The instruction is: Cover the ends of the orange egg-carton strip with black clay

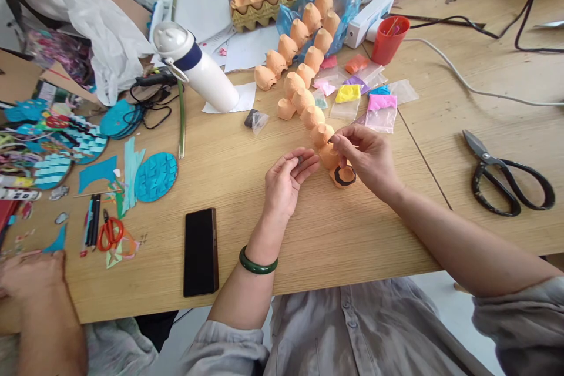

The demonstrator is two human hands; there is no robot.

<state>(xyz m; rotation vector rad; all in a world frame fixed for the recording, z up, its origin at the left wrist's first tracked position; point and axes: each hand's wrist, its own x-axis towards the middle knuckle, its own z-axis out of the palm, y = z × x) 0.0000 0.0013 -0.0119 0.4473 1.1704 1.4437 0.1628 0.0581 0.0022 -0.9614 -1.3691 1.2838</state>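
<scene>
A chain of orange egg-carton cups (311,117) runs along the table toward me. Its nearest cup (345,176) faces me with a black ring around its opening. My right hand (368,155) is closed in a pinch beside this end of the chain, its fingertips at the cups; a small dark bit shows there, too small to name. To the left, my left hand (288,179) pinches a small dark grey lump (300,160) between thumb and fingers, apart from the cups. A green bangle (258,261) circles my left wrist.
Small bags of coloured clay (348,94), a red cup (390,40) and a white bottle (198,64) stand beyond the hands. Black-handled scissors (506,176) lie right, a phone (201,251) left. Another person's hand (33,276) rests at far left.
</scene>
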